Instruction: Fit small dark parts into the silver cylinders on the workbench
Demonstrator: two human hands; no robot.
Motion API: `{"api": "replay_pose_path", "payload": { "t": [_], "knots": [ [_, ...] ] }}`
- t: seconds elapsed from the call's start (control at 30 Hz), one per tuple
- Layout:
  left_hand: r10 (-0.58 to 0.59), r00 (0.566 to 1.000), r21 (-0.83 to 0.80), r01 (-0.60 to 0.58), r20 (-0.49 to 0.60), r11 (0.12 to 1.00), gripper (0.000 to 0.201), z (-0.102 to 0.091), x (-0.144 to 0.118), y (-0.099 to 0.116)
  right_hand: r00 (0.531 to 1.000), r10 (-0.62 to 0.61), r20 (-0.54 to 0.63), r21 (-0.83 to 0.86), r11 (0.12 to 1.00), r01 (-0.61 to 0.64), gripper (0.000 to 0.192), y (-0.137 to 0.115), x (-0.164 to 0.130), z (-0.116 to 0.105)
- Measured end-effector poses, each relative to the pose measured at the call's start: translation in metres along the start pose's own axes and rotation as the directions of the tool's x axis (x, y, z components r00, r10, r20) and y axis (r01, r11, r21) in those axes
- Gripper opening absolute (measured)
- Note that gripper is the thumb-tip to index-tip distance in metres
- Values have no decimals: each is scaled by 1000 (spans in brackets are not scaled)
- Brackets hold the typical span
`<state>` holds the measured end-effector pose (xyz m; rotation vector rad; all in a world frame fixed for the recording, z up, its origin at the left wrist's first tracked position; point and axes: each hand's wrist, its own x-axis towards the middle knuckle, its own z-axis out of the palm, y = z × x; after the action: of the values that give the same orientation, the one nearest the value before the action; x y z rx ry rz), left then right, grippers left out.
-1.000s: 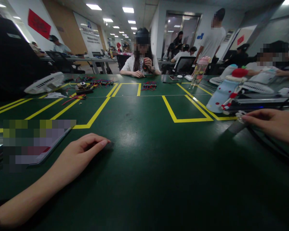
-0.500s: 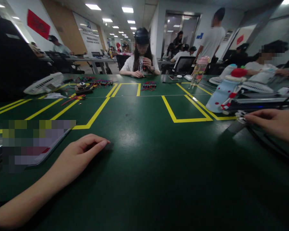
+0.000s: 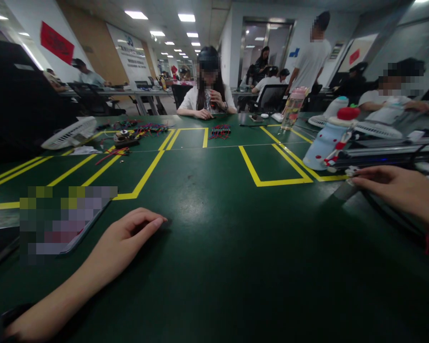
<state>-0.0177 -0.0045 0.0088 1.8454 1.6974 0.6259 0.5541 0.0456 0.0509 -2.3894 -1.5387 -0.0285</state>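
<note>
My left hand (image 3: 139, 231) rests on the green table (image 3: 214, 267), thumb and forefinger pressed together. A small dark spot shows at its fingertips; I cannot tell whether it is an object or shadow. At the right, my right hand (image 3: 396, 188) pinches a small whitish-silver object (image 3: 351, 171) whose kind I cannot make out. Just below those fingertips is a grey cylindrical shape (image 3: 345, 191), and a dark cable runs under the hand. The blue bottle (image 3: 318, 150) with a red top stands just beyond the right hand. A pixelated, flat panel-like thing (image 3: 96, 216) lies left of my left hand.
Yellow tape (image 3: 286, 182) marks rectangles on the table. Bundles of red and blue wires (image 3: 220, 131) lie at the far side, where a person (image 3: 207, 97) sits. A white fan (image 3: 69, 133) is at the left, and a clear bottle (image 3: 293, 109) with a pink lid stands at back right.
The view has shifted slightly, so the table things sit a little lower. My right hand appears slightly further left, still pinching the small object. My left hand keeps its pose.
</note>
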Motion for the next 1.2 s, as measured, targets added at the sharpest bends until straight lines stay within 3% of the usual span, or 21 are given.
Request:
{"api": "replay_pose_path", "payload": {
  "t": [0.13, 0.23, 0.57, 0.63, 0.73, 0.83, 0.93, 1.1, 1.13, 1.2],
  "knots": [
    [64, 998, 0, -64, 7, 998, 30, 2, 0, -3, 999, 54, 7, -9, 998, -54, 43, -5, -2, -2],
    [79, 997, 14, -79, -1, 997, 29, 3, 0, -3, 999, 22, 38, 36, 999, -24, 37, -4, -1, -2],
    [88, 996, 19, -88, -12, 996, 30, 4, -1, 0, 992, -2, 124, 212, 977, -25, 54, 5, -1, 1],
    [91, 996, 15, -91, -8, 996, 29, 4, -2, 2, 995, -28, 92, 223, 975, 7, 59, 2, -6, 3],
    [96, 995, 9, -96, -11, 995, 29, 4, -3, 3, 983, -149, -103, 298, 939, 174, 51, -16, -24, 10],
    [98, 995, 5, -98, -7, 995, 30, 3, -3, 3, 917, -329, -226, 439, 806, 398, 49, -54, -59, 22],
    [103, 995, 0, -103, -5, 995, 30, 2, -4, 4, 836, -520, -178, 521, 671, 528, 44, -103, -103, 32],
    [109, 994, 8, -109, -8, 994, 29, 1, -5, 4, 569, -805, -165, 647, 347, 679, 28, -168, -158, 45],
    [110, 994, 9, -110, -9, 994, 29, 2, -5, 4, 530, -830, -174, 665, 298, 685, 27, -175, -163, 48],
    [120, 993, 8, -120, -16, 993, 30, 2, -4, 1, 495, -850, -182, 687, 250, 682, 27, -184, -167, 54]
  ]
}}
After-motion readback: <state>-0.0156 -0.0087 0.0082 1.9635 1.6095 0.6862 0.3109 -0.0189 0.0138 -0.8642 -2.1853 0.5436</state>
